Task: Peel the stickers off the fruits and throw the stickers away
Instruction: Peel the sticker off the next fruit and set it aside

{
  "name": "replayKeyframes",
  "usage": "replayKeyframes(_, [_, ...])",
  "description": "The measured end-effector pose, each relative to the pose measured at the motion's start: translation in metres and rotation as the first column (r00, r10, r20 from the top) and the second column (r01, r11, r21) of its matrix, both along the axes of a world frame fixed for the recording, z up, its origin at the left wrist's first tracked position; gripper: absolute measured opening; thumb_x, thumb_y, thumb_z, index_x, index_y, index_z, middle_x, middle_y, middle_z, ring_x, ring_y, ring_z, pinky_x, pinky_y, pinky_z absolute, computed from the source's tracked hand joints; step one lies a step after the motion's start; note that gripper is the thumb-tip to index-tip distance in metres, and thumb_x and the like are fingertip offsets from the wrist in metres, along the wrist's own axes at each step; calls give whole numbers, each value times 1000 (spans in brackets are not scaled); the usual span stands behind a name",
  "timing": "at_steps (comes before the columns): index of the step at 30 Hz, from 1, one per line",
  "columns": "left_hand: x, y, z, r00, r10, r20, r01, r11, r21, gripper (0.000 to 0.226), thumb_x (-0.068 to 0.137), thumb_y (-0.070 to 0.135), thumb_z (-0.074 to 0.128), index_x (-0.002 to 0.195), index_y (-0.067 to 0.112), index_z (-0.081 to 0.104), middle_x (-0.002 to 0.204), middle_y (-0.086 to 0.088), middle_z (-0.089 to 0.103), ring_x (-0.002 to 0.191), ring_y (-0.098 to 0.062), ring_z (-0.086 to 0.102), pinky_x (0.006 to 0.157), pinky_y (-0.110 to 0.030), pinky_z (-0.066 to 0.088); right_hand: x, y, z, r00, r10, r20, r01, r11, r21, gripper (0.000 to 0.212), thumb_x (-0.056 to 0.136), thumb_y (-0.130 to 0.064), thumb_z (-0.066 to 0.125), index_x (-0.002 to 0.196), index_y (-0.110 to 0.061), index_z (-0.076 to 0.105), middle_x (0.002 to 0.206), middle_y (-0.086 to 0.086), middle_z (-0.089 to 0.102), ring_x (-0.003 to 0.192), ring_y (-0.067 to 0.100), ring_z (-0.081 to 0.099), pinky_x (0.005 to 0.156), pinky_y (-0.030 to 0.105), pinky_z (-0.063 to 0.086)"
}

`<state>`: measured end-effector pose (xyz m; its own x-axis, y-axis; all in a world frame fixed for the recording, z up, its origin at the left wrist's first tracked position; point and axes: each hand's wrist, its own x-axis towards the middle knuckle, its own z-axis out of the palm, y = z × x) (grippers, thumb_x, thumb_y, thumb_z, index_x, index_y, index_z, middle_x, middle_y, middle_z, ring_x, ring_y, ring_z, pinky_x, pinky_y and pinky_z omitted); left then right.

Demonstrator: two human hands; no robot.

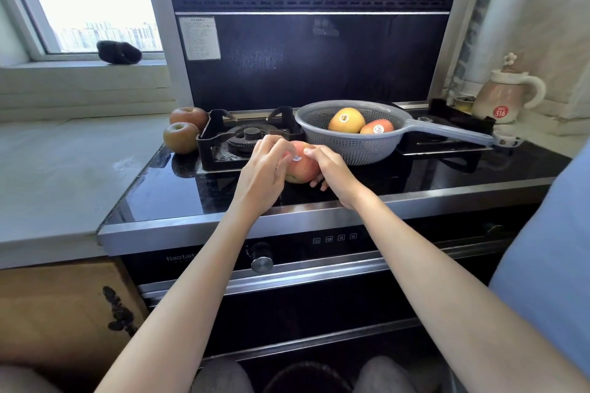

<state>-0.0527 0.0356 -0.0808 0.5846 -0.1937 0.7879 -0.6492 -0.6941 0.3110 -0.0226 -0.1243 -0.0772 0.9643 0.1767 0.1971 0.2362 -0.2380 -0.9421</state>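
Above the black stove top I hold a red apple (303, 166) between both hands. My right hand (332, 172) grips it from the right and underneath. My left hand (265, 169) lies on its left side, fingertips curled at a small white sticker (296, 157) on the apple's top. A grey colander (348, 134) behind holds a yellow-orange fruit (346, 120) and a reddish fruit (376, 127), each with a sticker. Two brownish apples (181, 136) (188, 116) sit on the counter at the stove's left edge.
A gas burner (249, 137) with a black grate is just behind my hands. The colander's long handle (456, 133) reaches right over the second burner. A pink kettle (507, 96) stands at the back right. A dark bin (306, 376) shows between my knees.
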Motion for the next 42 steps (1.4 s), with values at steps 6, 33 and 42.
replayKeyframes(6, [4, 2, -1, 1000, -25, 1, 25, 998, -56, 10, 97, 7, 48, 100, 10, 56, 105, -2, 57, 98, -19, 55, 78, -44, 50, 3, 0, -2, 1000, -9, -3, 9, 1000, 0, 32, 96, -42, 42, 116, -22, 57, 92, 1, 64, 59, 12, 58, 50, 23, 39])
replayKeyframes(33, [-3, 33, 1, 798, 34, -602, -151, 978, -144, 16, 83, 14, 66, 71, 23, 66, 111, 5, 47, 118, -11, 29, 101, -27, 20, 5, -2, -3, 1000, -24, 10, 24, 1000, -7, 32, 98, -39, 41, 113, -17, 57, 92, 2, 61, 60, 12, 58, 49, 21, 40])
replayKeyframes(42, [-2, 30, 0, 812, 133, -568, -154, 988, 12, 7, 81, 24, 74, 77, 26, 69, 116, 1, 48, 124, -20, 30, 110, -40, 26, 4, -1, -3, 1000, -26, 12, 26, 1000, -12, 33, 98, -39, 41, 115, -16, 57, 96, 4, 62, 62, 14, 58, 51, 22, 40])
